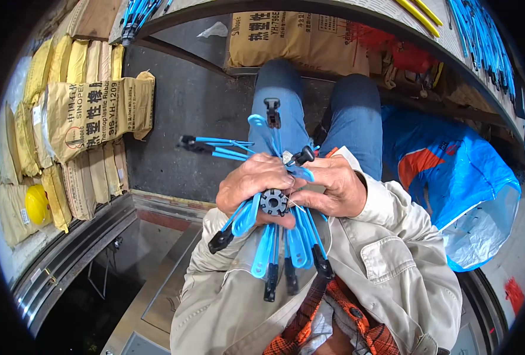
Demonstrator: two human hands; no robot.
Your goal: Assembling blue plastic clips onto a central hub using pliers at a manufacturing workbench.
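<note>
Over my lap is a spoked frame: a round black notched hub point(273, 202) with several flat blue arms point(265, 251) and thin blue rods spreading from it. Black end pieces point(323, 263) cap the arms. My left hand point(248, 180) is wrapped round the hub from the left, its thumb beneath. From the right, my right hand point(336, 186) has its fingers closed on a blue arm point(301, 173) beside the hub. A thin wire or thread shows near the right fingertips. What lies between my two hands is partly hidden.
A table point(386, 7) with bundles of blue rods point(484, 44) curves across the front. Stacked paper sacks point(100, 112) and a yellow helmet-like object point(36, 204) stand left. A blue plastic bag point(451, 177) lies right of my legs. Another brown sack point(298, 38) lies ahead.
</note>
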